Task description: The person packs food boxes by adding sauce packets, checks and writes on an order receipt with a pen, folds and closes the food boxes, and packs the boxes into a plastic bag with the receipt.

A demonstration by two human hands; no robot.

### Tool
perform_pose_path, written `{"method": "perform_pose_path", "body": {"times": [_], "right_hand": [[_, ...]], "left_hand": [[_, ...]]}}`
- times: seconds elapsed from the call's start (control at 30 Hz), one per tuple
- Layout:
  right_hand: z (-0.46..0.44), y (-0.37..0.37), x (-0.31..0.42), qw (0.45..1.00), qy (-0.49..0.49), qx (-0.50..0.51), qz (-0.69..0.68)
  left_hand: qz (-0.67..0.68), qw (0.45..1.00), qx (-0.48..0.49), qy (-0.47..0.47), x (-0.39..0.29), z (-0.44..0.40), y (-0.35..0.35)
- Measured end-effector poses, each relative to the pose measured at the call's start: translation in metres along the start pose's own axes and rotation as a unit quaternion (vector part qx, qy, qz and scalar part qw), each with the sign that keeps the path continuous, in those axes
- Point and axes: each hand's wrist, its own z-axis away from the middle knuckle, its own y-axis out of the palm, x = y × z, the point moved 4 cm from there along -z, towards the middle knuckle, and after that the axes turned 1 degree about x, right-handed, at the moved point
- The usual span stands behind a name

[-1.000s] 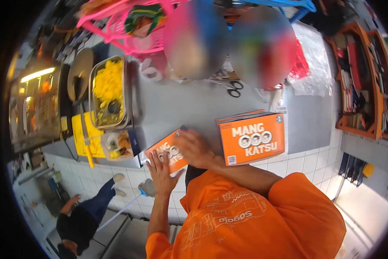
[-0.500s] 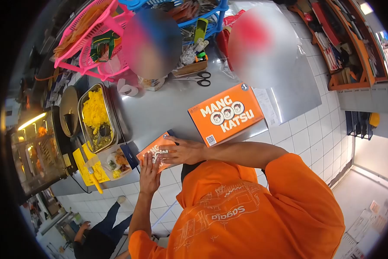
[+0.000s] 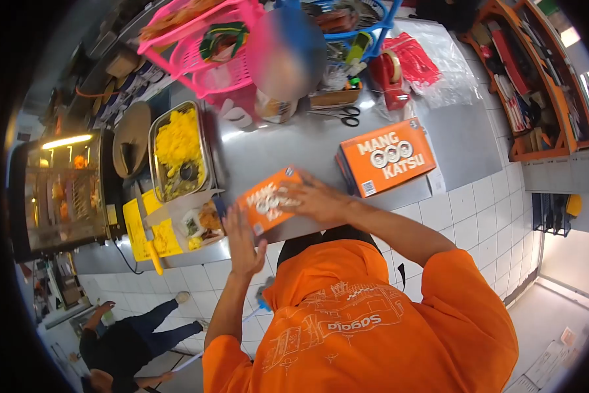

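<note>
A small orange printed cardboard box (image 3: 258,200) lies on the metal counter in front of me. My right hand (image 3: 317,200) rests on the upper right of it, fingers spread flat over the lid. Along the box's near left corner, my left hand (image 3: 243,243) is held with outstretched fingers; whether it presses the side I cannot tell. Left of that hand, a paper-lined open box (image 3: 202,226) holds fried food, greens and some yellow food. To the right, a larger orange MANG KATSU box (image 3: 389,157) sits shut, seemingly on top of another.
A metal tray (image 3: 206,141) of yellow rice stands left, near a yellow-handled knife (image 3: 151,245) on a yellow board (image 3: 166,239). Scissors (image 3: 347,115), a tape dispenser (image 3: 392,78) and a pink basket (image 3: 196,62) line the back. A person in dark clothes (image 3: 134,337) is lower left.
My view has shifted, so the counter items appear farther right. My left hand has moved off the box's top to its corner, and my right hand has slid toward its right end.
</note>
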Motion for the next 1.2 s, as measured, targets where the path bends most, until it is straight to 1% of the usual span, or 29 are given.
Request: {"method": "perform_pose_path", "body": {"times": [0.03,0.1,0.17,0.2,0.27,0.3,0.33,0.4,0.43,0.47,0.5,0.53,0.57,0.63,0.67,0.7,0.73,0.77,0.8,0.87,0.9,1.0,1.03,1.13,1.2], "right_hand": [[-0.008,-0.01,-0.006,0.999,0.032,-0.012,0.002],[-0.015,-0.036,-0.012,0.994,0.102,-0.034,0.013],[-0.049,-0.041,0.006,0.979,0.166,-0.106,-0.051],[-0.074,-0.042,0.02,0.966,0.198,-0.141,-0.085],[-0.129,-0.062,0.071,0.943,0.104,-0.229,-0.217],[-0.151,-0.055,0.089,0.939,0.101,-0.231,-0.233],[-0.168,-0.046,0.109,0.934,0.101,-0.232,-0.252],[-0.199,-0.025,0.132,0.928,0.168,-0.211,-0.256],[-0.206,-0.016,0.138,0.924,0.199,-0.202,-0.256],[-0.205,0.002,0.143,0.933,0.207,-0.178,-0.236],[-0.202,0.028,0.147,0.939,0.218,-0.153,-0.218],[-0.199,0.046,0.148,0.945,0.227,-0.126,-0.2],[-0.19,0.049,0.144,0.95,0.209,-0.093,-0.211],[-0.173,0.051,0.135,0.947,0.209,-0.103,-0.222],[-0.164,0.051,0.132,0.945,0.209,-0.108,-0.228],[-0.155,0.05,0.128,0.942,0.208,-0.091,-0.247],[-0.145,0.053,0.126,0.935,0.231,-0.102,-0.25],[-0.136,0.056,0.125,0.927,0.253,-0.111,-0.253],[-0.13,0.056,0.129,0.918,0.275,-0.121,-0.259],[-0.124,0.056,0.134,0.878,0.299,-0.148,-0.345],[-0.121,0.056,0.14,0.851,0.312,-0.161,-0.391],[-0.125,0.061,0.131,0.755,0.425,-0.207,-0.455],[-0.126,0.064,0.13,0.757,0.43,-0.205,-0.447],[-0.124,0.064,0.116,0.76,0.441,-0.189,-0.438],[-0.113,0.061,0.11,0.751,0.456,-0.165,-0.449]], "left_hand": [[-0.049,0.998,-0.026,-0.006,0.016,0.0,-0.019],[-0.141,0.967,-0.211,-0.014,0.042,-0.009,-0.072],[-0.296,0.927,-0.221,-0.06,0.044,-0.029,-0.133],[-0.247,0.946,-0.169,-0.123,0.073,-0.021,-0.144],[-0.145,0.959,-0.064,-0.237,0.123,-0.002,-0.163],[-0.087,0.946,-0.004,-0.311,0.127,-0.003,-0.164],[-0.029,0.921,0.062,-0.383,0.125,-0.001,-0.167],[-0.045,0.912,0.1,-0.394,0.131,0.02,-0.164],[-0.116,0.934,0.063,-0.331,0.148,0.037,-0.15],[-0.184,0.947,0.025,-0.262,0.166,0.051,-0.132],[-0.134,0.955,-0.082,-0.251,0.187,0.07,-0.115],[-0.093,0.957,-0.099,-0.256,0.186,0.076,-0.102],[-0.051,0.956,-0.117,-0.263,0.176,0.08,-0.087],[0.024,0.949,-0.147,-0.277,0.159,0.087,-0.069],[0.074,0.936,-0.165,-0.301,0.151,0.091,-0.063],[0.122,0.921,-0.18,-0.323,0.134,0.09,-0.063],[0.171,0.902,-0.196,-0.344,0.126,0.088,-0.061],[0.146,0.9,-0.191,-0.364,0.129,0.095,-0.052],[0.204,0.886,-0.193,-0.369,0.131,0.102,-0.046],[0.322,0.846,-0.202,-0.374,0.137,0.105,-0.029],[0.338,0.84,-0.196,-0.377,0.135,0.107,-0.029],[0.386,0.82,-0.187,-0.379,0.128,0.1,-0.03],[0.387,0.809,-0.194,-0.397,0.125,0.098,-0.032],[0.424,0.785,-0.192,-0.41,0.131,0.099,-0.031],[0.387,0.801,-0.175,-0.422,0.128,0.095,-0.03]]}}
